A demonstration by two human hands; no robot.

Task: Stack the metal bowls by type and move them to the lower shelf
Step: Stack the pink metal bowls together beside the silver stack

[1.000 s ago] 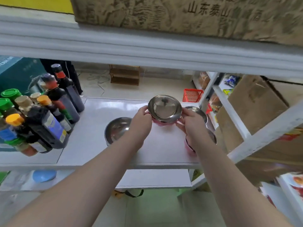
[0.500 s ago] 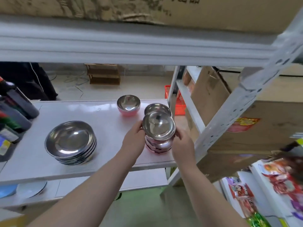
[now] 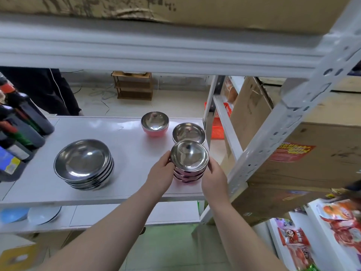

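Both the left hand (image 3: 162, 174) and right hand (image 3: 214, 176) clasp the pink bowl stack (image 3: 189, 166); probably light, slick steel, best gripped low around its sides.

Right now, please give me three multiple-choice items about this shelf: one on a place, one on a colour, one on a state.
1. Where does the stack of wide shallow bowls stand?
A. left of the hands
B. right of the hands
C. on the floor

2. What colour is the outside of the single bowl at the back?
A. blue
B. pink
C. green

3. What are the left hand and right hand doing?
A. resting flat
B. holding a bottle
C. clasping the small bowl stack

Answers: 1 A, it sits toward the bottles; 2 B, pink shows below its rim; 3 C, one hand on each side.
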